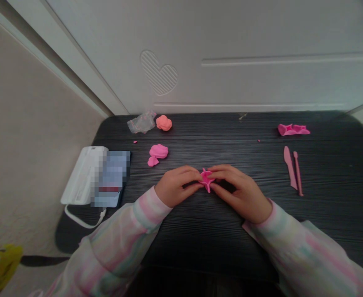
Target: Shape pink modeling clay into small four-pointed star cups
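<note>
A small star-shaped cup of pink modelling clay (207,185) sits between my hands at the middle of the dark table. My left hand (179,185) pinches its left side between thumb and fingers. On the opposite side, my right hand (241,192) holds the rim, with a fingertip reaching over the hollow. Two lumps of pink clay (158,151) lie to the left of my hands, and behind them is an orange clay lump (163,123). At the far right rests another shaped pink clay piece (293,130) with hollows in it.
A pink plastic knife (289,167) and a thin pink stick tool (298,173) lie at the right. Crumpled clear wrap (142,123) is at the back left. A white power bank (84,175) with a cable (79,222) adjoins a phone (111,177). A white panel (246,82) stands behind the table.
</note>
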`<state>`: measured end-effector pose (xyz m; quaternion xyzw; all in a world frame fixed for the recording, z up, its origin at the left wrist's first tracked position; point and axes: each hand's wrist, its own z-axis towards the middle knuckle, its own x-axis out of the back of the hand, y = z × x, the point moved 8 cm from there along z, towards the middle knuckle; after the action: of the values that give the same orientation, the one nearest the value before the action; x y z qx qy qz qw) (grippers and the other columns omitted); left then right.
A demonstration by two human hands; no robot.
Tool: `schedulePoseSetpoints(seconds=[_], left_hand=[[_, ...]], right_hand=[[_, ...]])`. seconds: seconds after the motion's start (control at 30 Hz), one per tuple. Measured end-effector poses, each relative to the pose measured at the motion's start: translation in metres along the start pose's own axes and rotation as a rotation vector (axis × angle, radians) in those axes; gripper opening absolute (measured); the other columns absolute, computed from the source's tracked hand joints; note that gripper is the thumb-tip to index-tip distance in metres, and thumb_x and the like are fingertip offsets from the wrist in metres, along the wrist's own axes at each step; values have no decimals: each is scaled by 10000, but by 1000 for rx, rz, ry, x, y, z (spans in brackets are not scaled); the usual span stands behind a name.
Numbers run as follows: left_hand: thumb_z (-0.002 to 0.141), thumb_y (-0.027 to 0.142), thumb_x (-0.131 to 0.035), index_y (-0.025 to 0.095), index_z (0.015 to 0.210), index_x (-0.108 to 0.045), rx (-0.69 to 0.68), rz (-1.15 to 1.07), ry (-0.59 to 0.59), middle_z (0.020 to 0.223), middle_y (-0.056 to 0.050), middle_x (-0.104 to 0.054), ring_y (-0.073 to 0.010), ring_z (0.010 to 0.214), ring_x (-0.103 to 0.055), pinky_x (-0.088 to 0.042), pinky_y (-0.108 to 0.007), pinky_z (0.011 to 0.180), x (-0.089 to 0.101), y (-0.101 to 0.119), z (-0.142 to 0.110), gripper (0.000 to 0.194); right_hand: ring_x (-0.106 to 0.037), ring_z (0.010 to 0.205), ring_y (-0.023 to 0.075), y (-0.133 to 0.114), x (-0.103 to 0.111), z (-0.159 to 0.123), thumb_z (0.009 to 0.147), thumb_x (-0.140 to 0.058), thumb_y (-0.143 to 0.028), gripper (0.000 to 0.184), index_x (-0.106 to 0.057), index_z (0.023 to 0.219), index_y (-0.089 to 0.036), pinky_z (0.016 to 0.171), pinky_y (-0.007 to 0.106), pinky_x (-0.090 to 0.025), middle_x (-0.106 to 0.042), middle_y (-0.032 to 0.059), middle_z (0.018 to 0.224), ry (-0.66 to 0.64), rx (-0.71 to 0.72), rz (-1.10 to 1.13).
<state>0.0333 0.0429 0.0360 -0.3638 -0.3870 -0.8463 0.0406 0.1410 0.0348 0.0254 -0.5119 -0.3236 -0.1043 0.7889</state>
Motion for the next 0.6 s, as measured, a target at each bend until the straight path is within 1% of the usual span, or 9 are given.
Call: schedulePoseSetpoints(seconds=[0.27, 0.43, 0.6], left_hand=[[713, 142, -558, 128, 776, -588, -29, 48, 49, 737, -48, -648, -101, 708, -596, -496, -195, 653, 0, 2, -1, 71], [721, 147, -547, 137, 767, -593, -46, 89, 72, 735, -47, -653, -108, 707, -602, -500, -203, 645, 1, 5, -2, 66], [713, 145, -556, 135, 758, -597, -36, 64, 90, 740, -53, -652, -104, 705, -603, -502, -197, 644, 3, 6, -1, 62]], right_hand=[[-558, 869, 146, -6, 2, 1, 763, -495, -156, 118, -553, 853, -206, 772, 318, -469, -602, 53, 904, 40, 13, -15], [-558, 866, 144, -9, 2, 1, 761, -495, -146, 117, -549, 850, -199, 767, 310, -469, -605, 55, 900, 49, 31, -23], [-556, 864, 141, -8, 3, 1, 755, -506, -149, 112, -556, 845, -193, 767, 300, -466, -608, 55, 896, 50, 21, -6]])
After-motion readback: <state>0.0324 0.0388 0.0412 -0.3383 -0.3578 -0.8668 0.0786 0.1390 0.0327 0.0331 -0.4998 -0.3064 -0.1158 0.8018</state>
